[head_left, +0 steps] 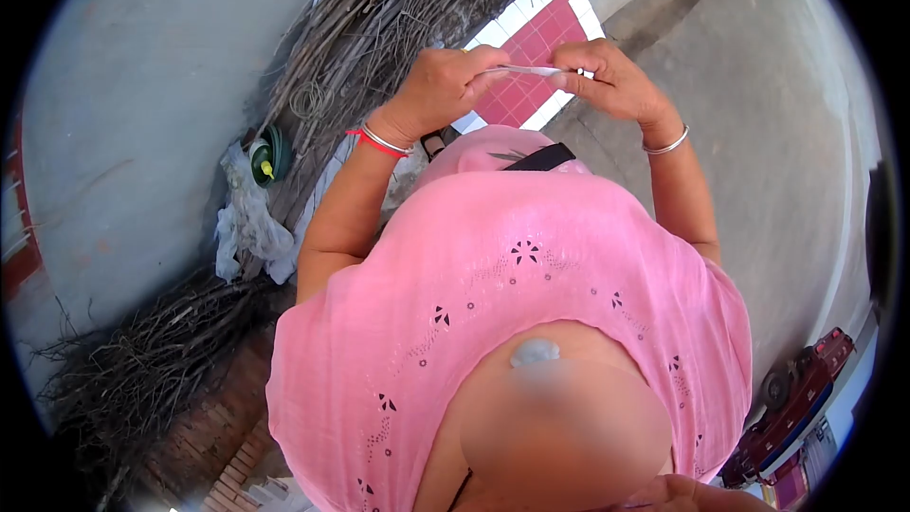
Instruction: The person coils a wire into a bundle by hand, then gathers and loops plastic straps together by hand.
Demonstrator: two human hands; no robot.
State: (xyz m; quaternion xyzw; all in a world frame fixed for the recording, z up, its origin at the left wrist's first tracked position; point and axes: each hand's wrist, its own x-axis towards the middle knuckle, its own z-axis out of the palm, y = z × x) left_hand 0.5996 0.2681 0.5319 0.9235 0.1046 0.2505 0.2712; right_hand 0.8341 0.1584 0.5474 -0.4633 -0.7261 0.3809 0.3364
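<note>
A thin whitish strip (533, 69) is stretched between both hands, above the pink shirt (569, 228). My left hand (445, 85) pinches its left end, with a red thread and a metal bangle at the wrist. The right end is held between thumb and fingers of my right hand (611, 81), which has a silvery bangle at the wrist. Whatever else the fingers may cover is hidden. Beneath the strip lies a patch of red tiles (531, 43) with a white border.
Dry sticks (360, 28) are piled along the wall at upper left, with more twigs (161, 360) at lower left. Crumpled plastic (251, 218) lies beside a green round item (270, 156). A dark red vehicle (796, 398) stands at lower right.
</note>
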